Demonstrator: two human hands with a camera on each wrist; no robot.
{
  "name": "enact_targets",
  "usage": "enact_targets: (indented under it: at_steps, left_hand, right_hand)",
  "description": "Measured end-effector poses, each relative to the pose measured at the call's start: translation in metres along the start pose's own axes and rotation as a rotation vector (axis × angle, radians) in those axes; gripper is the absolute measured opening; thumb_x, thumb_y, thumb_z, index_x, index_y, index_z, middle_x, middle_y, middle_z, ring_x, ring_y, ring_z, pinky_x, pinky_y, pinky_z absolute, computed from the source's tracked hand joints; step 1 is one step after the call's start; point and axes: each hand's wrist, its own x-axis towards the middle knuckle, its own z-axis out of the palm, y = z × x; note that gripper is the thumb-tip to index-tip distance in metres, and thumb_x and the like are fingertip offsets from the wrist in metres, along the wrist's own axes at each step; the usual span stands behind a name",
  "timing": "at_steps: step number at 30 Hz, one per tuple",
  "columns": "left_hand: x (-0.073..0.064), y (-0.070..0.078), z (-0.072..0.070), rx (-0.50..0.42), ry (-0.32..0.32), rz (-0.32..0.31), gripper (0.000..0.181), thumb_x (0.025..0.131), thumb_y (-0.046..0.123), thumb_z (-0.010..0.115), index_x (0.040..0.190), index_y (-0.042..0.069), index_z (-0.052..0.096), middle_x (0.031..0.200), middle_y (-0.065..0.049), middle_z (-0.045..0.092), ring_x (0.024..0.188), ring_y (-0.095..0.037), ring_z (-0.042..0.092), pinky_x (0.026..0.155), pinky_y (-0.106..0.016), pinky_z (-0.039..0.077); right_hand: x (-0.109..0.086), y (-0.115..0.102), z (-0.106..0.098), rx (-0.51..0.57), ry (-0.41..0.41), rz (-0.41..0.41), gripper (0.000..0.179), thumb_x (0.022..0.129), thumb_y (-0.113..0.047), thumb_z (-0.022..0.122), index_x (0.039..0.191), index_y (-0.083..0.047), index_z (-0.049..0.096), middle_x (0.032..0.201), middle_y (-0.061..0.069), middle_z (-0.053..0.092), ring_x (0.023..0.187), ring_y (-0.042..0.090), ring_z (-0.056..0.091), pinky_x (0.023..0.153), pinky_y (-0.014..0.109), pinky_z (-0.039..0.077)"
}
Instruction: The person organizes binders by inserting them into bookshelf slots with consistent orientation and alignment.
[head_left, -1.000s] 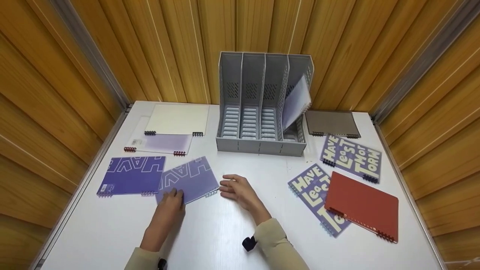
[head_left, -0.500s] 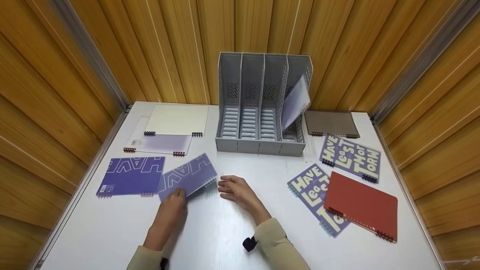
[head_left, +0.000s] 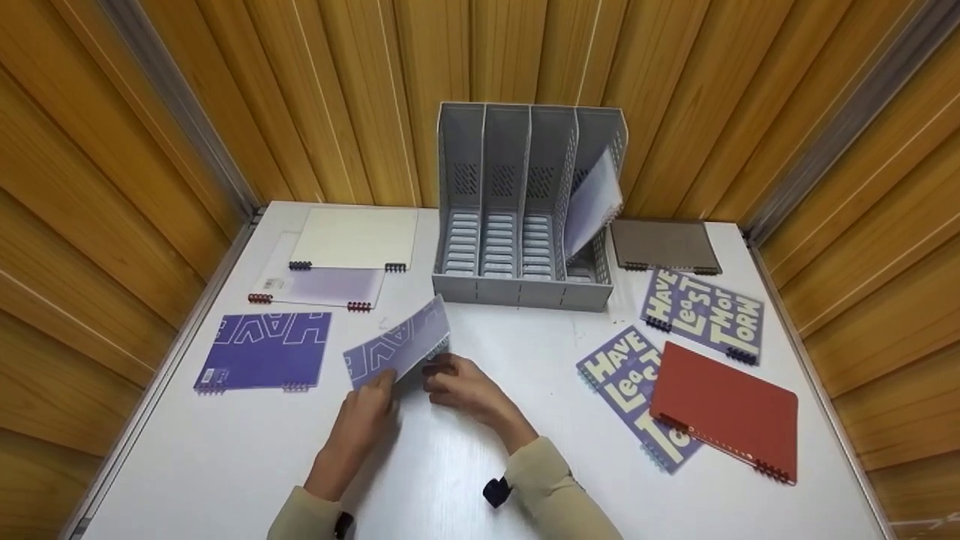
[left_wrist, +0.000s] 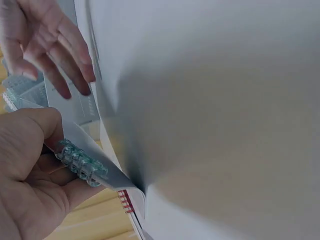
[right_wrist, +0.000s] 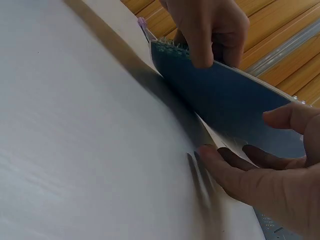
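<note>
My left hand [head_left: 364,416] pinches the near edge of a purple spiral notebook [head_left: 401,341], which tilts up off the table with its far right corner raised. In the left wrist view its teal binding rings [left_wrist: 80,162] show between thumb and fingers. My right hand [head_left: 469,394] is at the notebook's right end, fingers loosely bent. The right wrist view shows that thumb [right_wrist: 282,119] and fingers apart, beside the notebook's dark blue face [right_wrist: 225,95]. A second purple notebook [head_left: 262,352] lies flat to the left.
A grey four-slot file rack [head_left: 521,292] stands at the back, with a pale notebook [head_left: 596,202] leaning in its right slot. Cream [head_left: 356,236] and clear-covered [head_left: 330,287] notebooks lie back left. At right are brown [head_left: 664,246], lettered purple [head_left: 705,315] and red [head_left: 727,412] notebooks.
My left hand has lifted the purple notebook's near edge and shifted it right and away from the other purple one. My right hand's fingers have bent and come close to its corner.
</note>
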Motion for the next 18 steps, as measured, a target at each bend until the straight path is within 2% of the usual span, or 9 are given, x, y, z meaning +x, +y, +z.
enact_targets:
  at_steps: [4,8,14,18]
  left_hand:
    - [0.007,0.013,0.006,-0.006,0.019,0.05,0.031,0.081,-0.004,0.07,0.11,-0.002,0.061,0.093,-0.02,0.071,0.062,-0.04,0.066,0.052,-0.048,0.054]
    - [0.011,0.027,0.012,-0.012,0.061,0.108,0.033,0.079,-0.003,0.071,0.111,-0.002,0.064,0.096,-0.018,0.072,0.06,-0.037,0.066,0.05,-0.045,0.054]
    - [0.017,0.041,0.017,-0.002,0.116,0.15,0.033,0.077,0.001,0.071,0.11,0.001,0.069,0.099,-0.013,0.074,0.055,-0.035,0.065,0.047,-0.044,0.053]
    - [0.02,0.045,0.017,0.005,0.114,0.158,0.036,0.078,0.005,0.071,0.113,0.001,0.072,0.105,-0.011,0.074,0.06,-0.036,0.068,0.05,-0.045,0.055]
  right_hand:
    - [-0.003,-0.003,0.0,0.017,-0.059,-0.042,0.066,0.092,-0.003,0.062,0.15,0.01,0.034,0.139,0.027,0.053,0.118,0.034,0.06,0.103,0.05,0.05]
    - [-0.007,-0.004,-0.001,0.069,-0.079,-0.07,0.071,0.095,-0.003,0.062,0.155,0.008,0.027,0.144,0.029,0.052,0.12,0.03,0.062,0.105,0.047,0.049]
    - [-0.01,-0.006,-0.007,0.12,-0.015,-0.083,0.068,0.092,0.002,0.057,0.153,0.011,0.028,0.143,0.032,0.051,0.125,0.033,0.06,0.104,0.041,0.05]
    - [-0.013,-0.009,-0.012,0.133,0.036,-0.097,0.067,0.09,0.006,0.052,0.153,0.011,0.03,0.143,0.033,0.05,0.124,0.033,0.061,0.102,0.039,0.052]
